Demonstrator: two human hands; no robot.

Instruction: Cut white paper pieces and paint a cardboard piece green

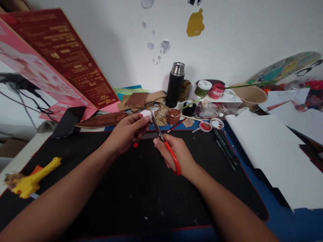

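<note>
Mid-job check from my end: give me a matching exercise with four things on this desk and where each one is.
1. red-handled metal scissors
2. small white paper piece
3. black cylindrical flask with a silver top
4. small round red disc

A. lying on the black mat
B. in the right hand
C. standing near the white wall
D. in the left hand

Pairs: 1-B, 2-D, 3-C, 4-A

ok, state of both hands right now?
Left hand: closed, pinching a small white paper piece.
Right hand: closed, holding red-handled scissors.
</note>
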